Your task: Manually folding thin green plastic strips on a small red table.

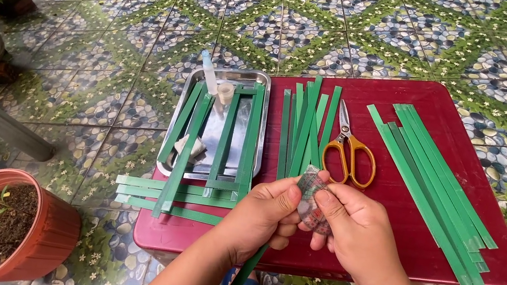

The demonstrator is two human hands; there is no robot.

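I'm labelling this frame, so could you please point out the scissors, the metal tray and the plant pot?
Scissors (350, 156): head view, on the pivot above the orange handles.
Metal tray (239, 130): head view, on its bare shiny floor.
Plant pot (55, 237): head view, on its outer terracotta wall.

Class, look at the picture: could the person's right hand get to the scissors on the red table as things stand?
Probably yes. The scissors lie flat on the red table just beyond the right hand, with nothing lying over them. But that hand, with the left hand, is pinching a small patterned piece, so it would need freeing first.
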